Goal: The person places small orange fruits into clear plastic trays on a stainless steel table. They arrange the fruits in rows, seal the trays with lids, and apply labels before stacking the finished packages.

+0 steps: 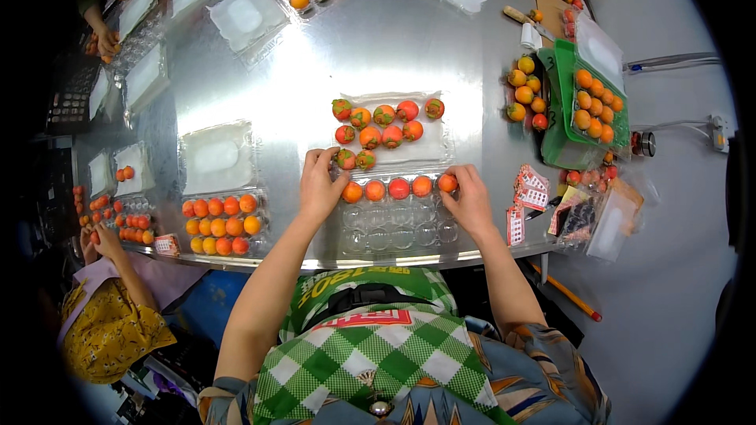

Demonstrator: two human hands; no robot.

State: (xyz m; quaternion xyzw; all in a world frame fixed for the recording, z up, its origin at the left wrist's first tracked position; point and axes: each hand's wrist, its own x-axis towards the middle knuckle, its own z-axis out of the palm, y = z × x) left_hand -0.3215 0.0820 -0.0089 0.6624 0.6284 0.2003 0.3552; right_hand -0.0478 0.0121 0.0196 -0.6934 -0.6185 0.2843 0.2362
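A clear plastic clamshell pack lies unfolded in front of me. Its moulded tray [386,236] is the near half, and its lid [425,153] is the far half. One row of orange-red persimmons [399,187] sits in the tray's far cups. Several persimmons with green leafy caps [383,115] lie loose on the lid. My left hand [321,182] curls its thumb and fingers about a capped persimmon [346,159] at the lid's near left corner. At the right end of the tray row, my right hand [469,198] grips a persimmon [447,182].
A filled fruit pack [221,226] with its lid raised stands to my left. Right of me are paper labels [530,189], loose fruit [524,94], a green crate [563,110] and a knife [528,22]. A co-worker's hands [102,240] handle fruit at far left.
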